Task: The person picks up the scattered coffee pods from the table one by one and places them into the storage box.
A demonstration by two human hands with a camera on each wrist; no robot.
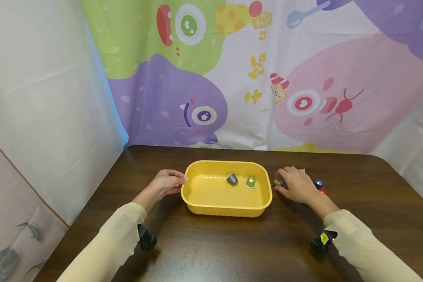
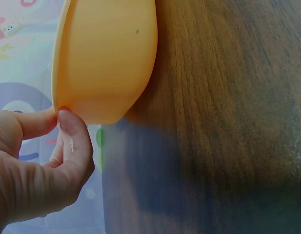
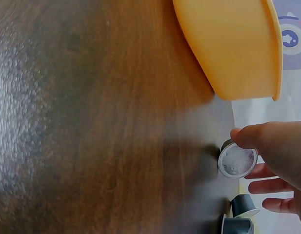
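A yellow plastic basin (image 1: 211, 209) stands on the table, with a dark grey coffee capsule (image 1: 232, 179) and a green coffee capsule (image 1: 251, 182) lying inside. My left hand (image 1: 166, 182) pinches the basin's left rim between thumb and fingers, as the left wrist view shows closely. Right of the basin, my right hand (image 1: 296, 184) holds another coffee capsule (image 3: 237, 162) between thumb and fingers. Its silvery foil lid faces the right wrist camera. Partly hidden behind that hand are a blue capsule (image 1: 319, 184) and a red capsule (image 1: 323, 191).
Dark capsules (image 3: 244, 205) show below the right hand in the right wrist view. The brown wooden table (image 1: 211, 246) ends at a printed cartoon curtain (image 1: 246, 117). White cloth (image 1: 49, 78) hangs on the left.
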